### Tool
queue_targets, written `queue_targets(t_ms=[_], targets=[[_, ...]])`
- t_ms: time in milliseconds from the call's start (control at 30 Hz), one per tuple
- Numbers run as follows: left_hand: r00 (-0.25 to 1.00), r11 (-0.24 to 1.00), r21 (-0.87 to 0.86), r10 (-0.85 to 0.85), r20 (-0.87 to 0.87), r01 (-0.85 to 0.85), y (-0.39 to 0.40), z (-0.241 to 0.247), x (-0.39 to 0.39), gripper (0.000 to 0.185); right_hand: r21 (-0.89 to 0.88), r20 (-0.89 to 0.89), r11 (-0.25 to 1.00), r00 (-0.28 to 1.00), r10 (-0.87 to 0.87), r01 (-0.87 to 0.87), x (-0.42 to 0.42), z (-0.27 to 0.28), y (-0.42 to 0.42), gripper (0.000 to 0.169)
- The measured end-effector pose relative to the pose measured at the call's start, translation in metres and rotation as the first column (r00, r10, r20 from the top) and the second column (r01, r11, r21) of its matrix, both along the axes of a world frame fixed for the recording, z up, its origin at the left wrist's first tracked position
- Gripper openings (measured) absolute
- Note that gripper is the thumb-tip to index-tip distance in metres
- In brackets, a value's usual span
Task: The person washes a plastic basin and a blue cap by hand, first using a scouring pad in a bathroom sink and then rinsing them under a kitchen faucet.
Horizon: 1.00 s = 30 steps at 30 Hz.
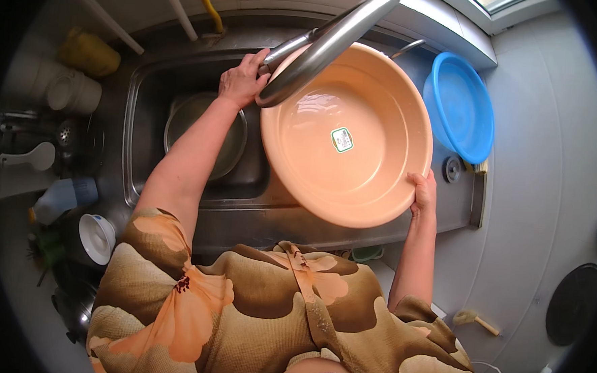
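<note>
A large peach-coloured plastic basin (324, 177) with a small label on its inner bottom lies partly over the sink's right edge and the metal counter beside it. My right hand (423, 195) grips its lower right rim, thumb on the inner side. Across the basin's upper left runs a thick metal faucet (336, 41), which hides part of the rim. At the faucet's lower left end is my left hand (242, 81), fingers and thumb closed around the narrower tube. Under my left forearm, a round bowl or pot (230, 145) stands in the stainless steel sink (150, 108), partly hidden.
A blue plastic basin (462, 111) leans at the right, beside a round sink strainer (452, 169). Left of the sink are a white bowl (97, 238), a bottle (62, 200), a white rice paddle (29, 156) and a yellow container (87, 54). A yellow pipe (207, 4) runs behind.
</note>
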<state>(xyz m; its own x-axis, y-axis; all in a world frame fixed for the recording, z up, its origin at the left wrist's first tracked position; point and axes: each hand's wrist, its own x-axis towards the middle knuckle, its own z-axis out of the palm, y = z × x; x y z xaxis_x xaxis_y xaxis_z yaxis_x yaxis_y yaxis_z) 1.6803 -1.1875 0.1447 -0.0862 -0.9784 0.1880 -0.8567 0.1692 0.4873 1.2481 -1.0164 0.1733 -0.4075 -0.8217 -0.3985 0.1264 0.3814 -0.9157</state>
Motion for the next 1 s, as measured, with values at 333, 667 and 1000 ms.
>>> queue_targets(t_ms=[333, 667, 1000], targets=[[0.977, 0.956, -0.21, -0.212, -0.018, 0.203, -0.043, -0.064, 0.028, 0.068, 0.236, -0.855, 0.97, 0.462, 0.236, -0.057, -0.015, 0.004, -0.057, 0.054], [0.969, 0.958, -0.145, -0.238, 0.07, 0.246, -0.034, -0.056, 0.027, 0.058, -0.26, -0.728, 0.832, 0.665, 0.164, -0.49, 0.111, 0.046, -0.166, 0.065], [0.988, 0.99, -0.075, -0.111, 0.105, 0.119, -0.013, -0.01, 0.007, 0.065, -0.303, -0.879, 0.66, 0.47, 0.085, -0.687, 0.185, 0.055, -0.224, 0.039]])
